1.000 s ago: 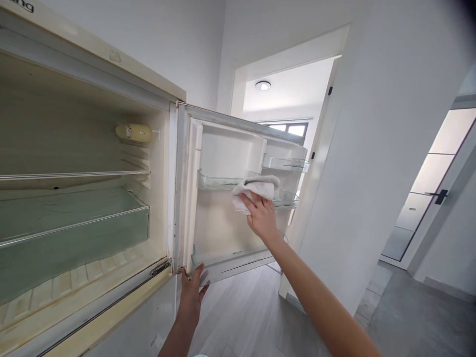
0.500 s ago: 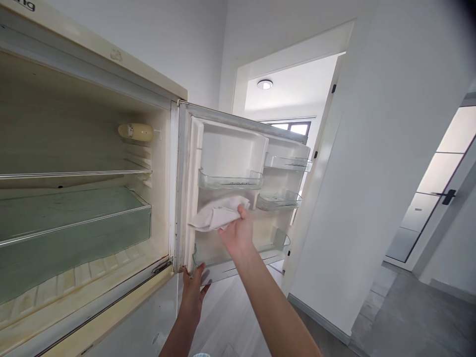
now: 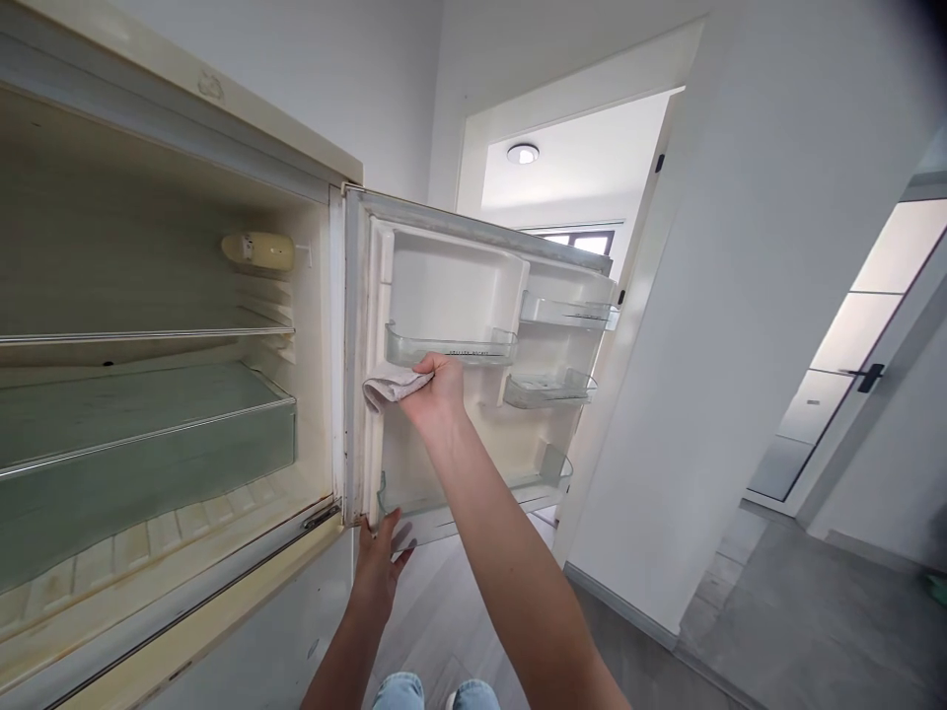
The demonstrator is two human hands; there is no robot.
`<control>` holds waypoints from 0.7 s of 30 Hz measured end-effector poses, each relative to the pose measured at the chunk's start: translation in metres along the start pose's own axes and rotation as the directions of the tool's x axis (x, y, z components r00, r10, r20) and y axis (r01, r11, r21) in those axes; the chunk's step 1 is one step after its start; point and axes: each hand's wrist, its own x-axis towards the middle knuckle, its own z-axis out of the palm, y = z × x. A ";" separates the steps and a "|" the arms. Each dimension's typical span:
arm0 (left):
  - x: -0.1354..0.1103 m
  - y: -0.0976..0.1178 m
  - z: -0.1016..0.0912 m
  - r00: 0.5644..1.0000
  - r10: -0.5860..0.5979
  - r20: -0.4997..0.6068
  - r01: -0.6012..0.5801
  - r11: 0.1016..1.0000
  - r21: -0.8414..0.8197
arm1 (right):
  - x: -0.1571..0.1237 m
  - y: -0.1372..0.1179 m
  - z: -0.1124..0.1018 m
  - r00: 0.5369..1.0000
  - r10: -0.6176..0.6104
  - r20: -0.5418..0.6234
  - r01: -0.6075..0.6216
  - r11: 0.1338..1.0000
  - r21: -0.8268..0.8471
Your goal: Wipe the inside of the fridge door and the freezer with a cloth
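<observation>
Cloth (image 3: 391, 386) at the fridge door's (image 3: 488, 419) hinge side
From afar, my right hand (image 3: 439, 390) grips it below a clear bin (image 3: 451, 348); my left hand (image 3: 377, 570) meets the lower corner, its grip I can't tell

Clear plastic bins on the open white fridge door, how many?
4 clear plastic bins on the open white fridge door: upper-left bin, upper-right bin, middle-right bin, wide bottom bin, the last partly hidden behind the right forearm.

left hand (image 3: 375, 572): bare | right hand (image 3: 436, 394): bare | both forearms (image 3: 510, 552): bare also | two trouser legs (image 3: 400, 690): pale blue, similar to denim, only partly visible
</observation>
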 end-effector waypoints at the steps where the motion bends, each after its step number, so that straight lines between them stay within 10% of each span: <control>1: -0.001 0.001 0.000 1.000 -0.007 -0.003 0.007 1.000 -0.001 | 0.000 -0.005 -0.002 0.999 0.051 0.000 -0.051 0.999 -0.017; 7: -0.004 0.004 0.000 1.000 -0.020 0.004 0.020 1.000 0.008 | 0.019 -0.036 -0.042 0.952 -0.306 0.026 0.300 0.909 -0.289; 13: -0.005 0.006 -0.001 1.000 -0.026 -0.010 0.026 1.000 0.007 | 0.015 -0.070 -0.084 0.924 -0.294 0.244 0.380 0.769 -0.513; 21: -0.006 0.006 -0.010 1.000 -0.014 0.021 0.015 1.000 -0.012 | -0.031 -0.034 -0.053 0.943 -0.310 0.126 0.332 0.909 -0.251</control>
